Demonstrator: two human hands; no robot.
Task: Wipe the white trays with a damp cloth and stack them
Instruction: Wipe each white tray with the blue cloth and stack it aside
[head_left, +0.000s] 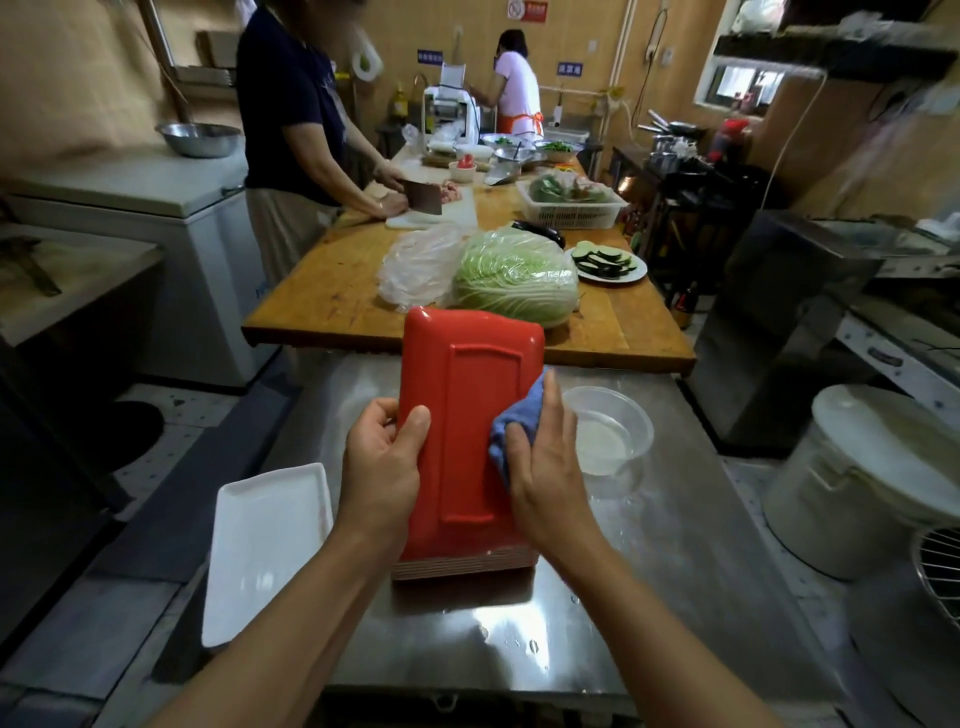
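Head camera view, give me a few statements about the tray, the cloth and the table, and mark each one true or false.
1. The left hand grips the edge of a tray whose red underside faces the camera. True.
2. The right hand presses a yellow sponge on the tray. False: it presses a blue cloth.
3. A white tray lies on the steel table to the left of the stack. True.
4. The clear plastic bowl stands left of the held tray. False: it stands to its right.
5. The held tray lies flat on the table. False: it is tilted up, its near end over the stack.
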